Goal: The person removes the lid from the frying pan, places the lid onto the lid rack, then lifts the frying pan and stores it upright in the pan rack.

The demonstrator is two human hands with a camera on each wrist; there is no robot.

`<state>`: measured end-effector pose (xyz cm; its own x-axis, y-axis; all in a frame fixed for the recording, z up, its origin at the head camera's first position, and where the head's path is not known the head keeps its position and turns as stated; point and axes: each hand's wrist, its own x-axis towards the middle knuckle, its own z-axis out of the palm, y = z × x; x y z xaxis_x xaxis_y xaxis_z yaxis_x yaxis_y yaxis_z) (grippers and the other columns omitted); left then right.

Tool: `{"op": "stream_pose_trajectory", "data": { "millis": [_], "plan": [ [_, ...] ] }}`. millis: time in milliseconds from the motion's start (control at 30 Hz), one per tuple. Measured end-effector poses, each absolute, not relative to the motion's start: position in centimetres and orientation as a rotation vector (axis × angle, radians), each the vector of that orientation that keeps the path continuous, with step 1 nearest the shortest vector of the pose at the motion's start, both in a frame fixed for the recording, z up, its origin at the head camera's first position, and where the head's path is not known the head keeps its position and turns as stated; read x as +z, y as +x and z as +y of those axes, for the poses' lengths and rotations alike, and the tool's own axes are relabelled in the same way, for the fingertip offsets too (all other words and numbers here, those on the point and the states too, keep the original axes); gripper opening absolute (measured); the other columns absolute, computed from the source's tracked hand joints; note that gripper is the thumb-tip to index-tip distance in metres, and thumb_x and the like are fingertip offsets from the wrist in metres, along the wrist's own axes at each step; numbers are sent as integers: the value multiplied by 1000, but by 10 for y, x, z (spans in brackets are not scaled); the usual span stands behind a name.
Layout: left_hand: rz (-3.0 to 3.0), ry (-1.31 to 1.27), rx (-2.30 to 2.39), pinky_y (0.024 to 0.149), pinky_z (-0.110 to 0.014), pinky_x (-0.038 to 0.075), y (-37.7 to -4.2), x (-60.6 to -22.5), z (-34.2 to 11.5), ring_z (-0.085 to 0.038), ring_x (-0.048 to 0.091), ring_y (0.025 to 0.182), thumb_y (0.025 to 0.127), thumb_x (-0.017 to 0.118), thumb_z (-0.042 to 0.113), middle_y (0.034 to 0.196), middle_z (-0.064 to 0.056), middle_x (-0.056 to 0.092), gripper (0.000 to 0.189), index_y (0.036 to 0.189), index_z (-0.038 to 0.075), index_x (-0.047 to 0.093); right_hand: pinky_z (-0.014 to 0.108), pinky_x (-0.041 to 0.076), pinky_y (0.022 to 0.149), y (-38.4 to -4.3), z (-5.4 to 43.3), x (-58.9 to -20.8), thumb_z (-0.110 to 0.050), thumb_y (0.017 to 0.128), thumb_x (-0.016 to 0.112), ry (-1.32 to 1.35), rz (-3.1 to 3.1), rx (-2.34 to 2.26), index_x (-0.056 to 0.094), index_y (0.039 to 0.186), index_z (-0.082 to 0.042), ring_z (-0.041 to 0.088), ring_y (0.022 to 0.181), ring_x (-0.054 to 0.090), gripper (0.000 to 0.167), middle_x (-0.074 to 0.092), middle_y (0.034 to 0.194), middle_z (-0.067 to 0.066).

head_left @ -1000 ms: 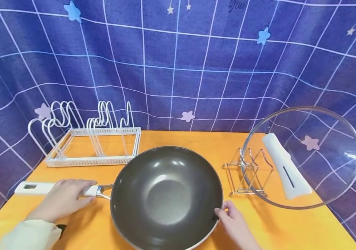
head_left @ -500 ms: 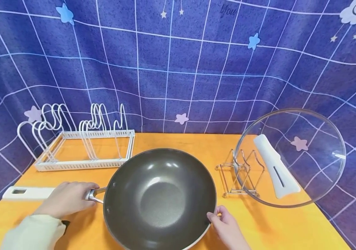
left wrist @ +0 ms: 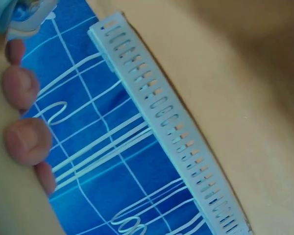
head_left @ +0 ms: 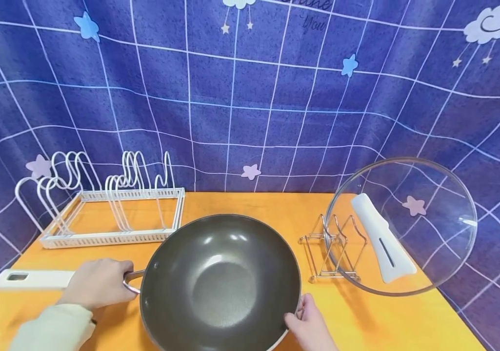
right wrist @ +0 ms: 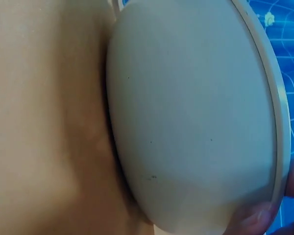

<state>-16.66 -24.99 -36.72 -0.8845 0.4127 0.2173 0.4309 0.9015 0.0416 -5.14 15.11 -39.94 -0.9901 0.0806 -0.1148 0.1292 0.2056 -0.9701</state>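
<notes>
A dark-coated wok (head_left: pixel 223 292) with a long white handle (head_left: pixel 34 279) sits at the front middle of the orange table. My left hand (head_left: pixel 98 283) grips the handle near its metal neck; in the left wrist view its curled fingers (left wrist: pixel 28 139) show at the left side. On the opposite side, my right hand (head_left: pixel 310 325) pinches the wok's rim, thumb on the inner side. The right wrist view shows the wok's pale outer wall (right wrist: pixel 196 107) close over the tabletop, with a fingertip (right wrist: pixel 257 220) against it low at the right.
A white wire rack (head_left: pixel 111 238) with upright loops stands at the back left. To the right, a small metal wire stand (head_left: pixel 333 277) bears a tilted glass lid with a white handle (head_left: pixel 383 239). A blue gridded curtain (head_left: pixel 250 117) hangs behind the table.
The left hand has slid along the handle toward the pan and closed its fingers round it. The right hand keeps its pinch on the rim. The head view has shifted slightly.
</notes>
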Motion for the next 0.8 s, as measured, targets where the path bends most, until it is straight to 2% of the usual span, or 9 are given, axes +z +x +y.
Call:
{"op": "stream_pose_trajectory", "data": {
  "millis": [267, 533, 800],
  "plan": [
    [-2700, -604, -125, 43, -32, 33, -169, -362, -240, -11, 35, 45, 57, 75, 35, 51, 16, 39, 28, 61, 25, 48, 18, 32, 42, -63, 155, -396, 10, 79, 46, 207, 2321, -2078, 25, 86, -6, 7, 40, 33, 28, 27, 58, -3],
    [-2600, -626, -89, 42, -30, 30, -175, -366, -236, -10, 31, 42, 56, 75, 33, 48, 17, 37, 29, 60, 23, 48, 19, 40, 42, -75, 162, -395, 9, 80, 49, 237, 2445, -1961, 27, 88, -5, 9, 41, 39, 27, 32, 62, -1],
    [-2578, -604, -97, 41, -30, 30, -178, -374, -232, -11, 31, 41, 55, 74, 31, 48, 16, 37, 29, 60, 22, 47, 19, 38, 41, -88, 165, -393, 11, 80, 48, 261, 2472, -1941, 26, 86, -6, 9, 40, 36, 28, 30, 64, -2]
  ]
}}
